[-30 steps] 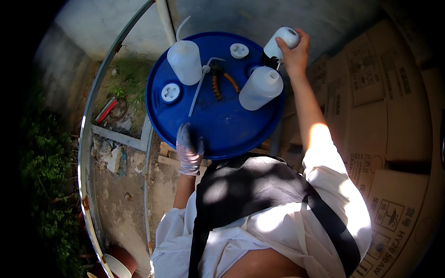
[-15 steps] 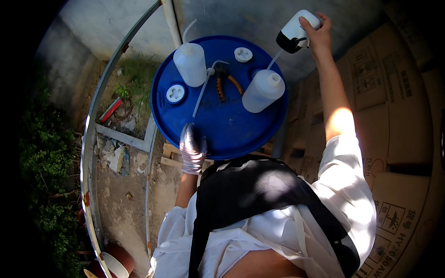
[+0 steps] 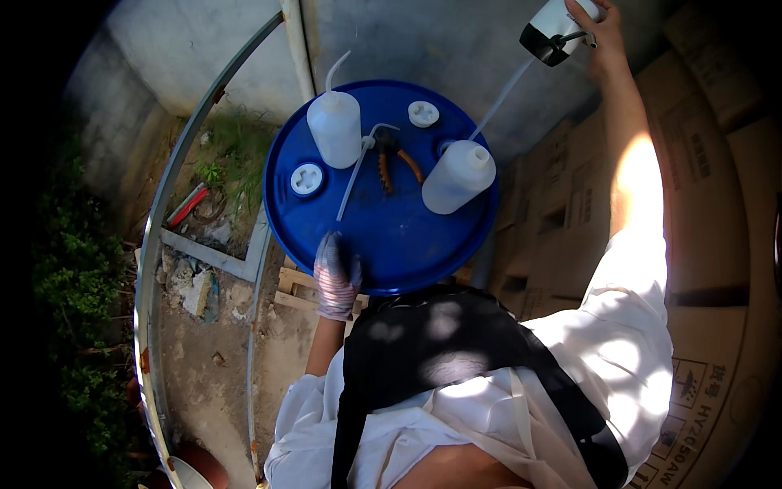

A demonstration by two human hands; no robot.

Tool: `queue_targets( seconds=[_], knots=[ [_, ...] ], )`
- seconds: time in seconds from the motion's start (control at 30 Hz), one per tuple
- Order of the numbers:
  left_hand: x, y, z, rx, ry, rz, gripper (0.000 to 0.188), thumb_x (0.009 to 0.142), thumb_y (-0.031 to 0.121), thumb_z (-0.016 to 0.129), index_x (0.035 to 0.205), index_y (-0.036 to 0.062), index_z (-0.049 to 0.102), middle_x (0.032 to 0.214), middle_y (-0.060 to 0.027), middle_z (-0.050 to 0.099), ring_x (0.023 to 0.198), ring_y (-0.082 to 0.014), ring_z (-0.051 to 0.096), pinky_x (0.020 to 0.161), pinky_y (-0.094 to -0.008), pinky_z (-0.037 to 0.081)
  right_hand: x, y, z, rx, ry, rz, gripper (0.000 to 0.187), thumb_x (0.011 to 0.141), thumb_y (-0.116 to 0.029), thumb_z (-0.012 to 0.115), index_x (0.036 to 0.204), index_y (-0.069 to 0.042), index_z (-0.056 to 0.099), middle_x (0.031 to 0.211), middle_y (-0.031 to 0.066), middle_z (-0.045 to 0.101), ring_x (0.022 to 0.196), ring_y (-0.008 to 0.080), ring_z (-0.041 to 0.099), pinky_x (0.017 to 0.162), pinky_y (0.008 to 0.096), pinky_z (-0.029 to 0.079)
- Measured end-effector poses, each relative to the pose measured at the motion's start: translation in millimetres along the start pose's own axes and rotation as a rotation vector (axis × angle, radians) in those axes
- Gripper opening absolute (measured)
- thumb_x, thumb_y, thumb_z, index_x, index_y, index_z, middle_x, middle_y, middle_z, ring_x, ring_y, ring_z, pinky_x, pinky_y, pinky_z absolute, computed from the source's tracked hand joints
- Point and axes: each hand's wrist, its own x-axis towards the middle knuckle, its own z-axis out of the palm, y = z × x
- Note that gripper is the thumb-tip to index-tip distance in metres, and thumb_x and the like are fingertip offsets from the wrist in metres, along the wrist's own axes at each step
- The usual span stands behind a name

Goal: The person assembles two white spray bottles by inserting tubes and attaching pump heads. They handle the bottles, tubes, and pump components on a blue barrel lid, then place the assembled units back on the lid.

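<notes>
My bare right hand [image 3: 609, 42] holds a white-and-black electric water pump [image 3: 547, 34] with a small metal spout, up past the far right of a blue drum [image 3: 407, 253]. From its underside a translucent tube [image 3: 503, 99] slants down to the drum's opening, partly hidden behind an uncapped white squeeze bottle [image 3: 456, 181]. My left hand [image 3: 337, 279], in a striped glove, rests at the drum's near left rim, fingers stretched and thumb apart. Close to it lies a loose bent nozzle tube [image 3: 352, 183]. Pliers [image 3: 386, 173] with orange-brown handles lie beside the tube.
Another squeeze bottle [image 3: 334, 134] with its bent nozzle on stands at the drum's far left. A white plug [image 3: 307, 178] sits in the left opening; a loose white plug [image 3: 423, 114] lies at the back. Cardboard boxes [image 3: 619, 196] are stacked right. A metal rail [image 3: 151, 228] curves past on the left.
My right hand has lifted the pump higher and farther right, so more of its tube shows above the drum. My left hand stays at the rim. The whole view has shifted slightly.
</notes>
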Motion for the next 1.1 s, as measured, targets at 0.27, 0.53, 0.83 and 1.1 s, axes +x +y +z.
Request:
queue_targets(
  seconds=[0.27,0.53,0.83,1.1],
  knots=[
    [-7.7,-8.3,6.0,-0.103,-0.036,-0.106,0.062,0.075,0.005,0.068,0.133,-0.0017,0.046,0.122,-0.0231,0.058,0.112,-0.0427,0.057,0.098,-0.0480,0.046,8.4,-36.3,-7.5,0.131,-0.056,-0.105,0.066,0.083,-0.022,0.078,0.132,-0.003,0.039,0.113,0.0121,0.057,0.102,0.0199,0.057,0.087,0.0315,0.048],
    [14.7,11.5,1.9,-0.136,-0.037,-0.088,0.074,0.074,0.013,0.073,0.139,-0.0008,0.040,0.131,-0.0238,0.052,0.121,-0.0442,0.050,0.104,-0.0494,0.041,-9.0,-36.3,-18.0,0.186,-0.063,-0.078,0.063,0.084,-0.020,0.077,0.132,-0.004,0.039,0.111,0.0117,0.057,0.100,0.0194,0.058,0.083,0.0301,0.049],
    [136.6,80.6,85.0,-0.436,-0.273,-0.004,0.106,0.054,0.033,0.089,0.138,-0.0036,0.036,0.135,-0.0270,0.046,0.130,-0.0469,0.040,0.110,-0.0513,0.034,-32.7,49.6,1.4,0.102,-0.098,0.022,0.091,0.072,-0.039,0.086,0.137,-0.003,0.034,0.112,0.0144,0.054,0.102,0.0217,0.058,0.084,0.0339,0.049],
    [154.9,100.6,119.3,-0.495,-0.239,0.012,0.104,0.052,0.033,0.090,0.134,-0.0061,0.039,0.131,-0.0283,0.047,0.125,-0.0456,0.045,0.108,-0.0488,0.038,-101.8,100.7,36.0,0.147,-0.089,0.161,0.085,0.074,-0.034,0.085,0.137,-0.006,0.034,0.118,0.0176,0.050,0.104,0.0271,0.059,0.084,0.0382,0.053]
  ],
)
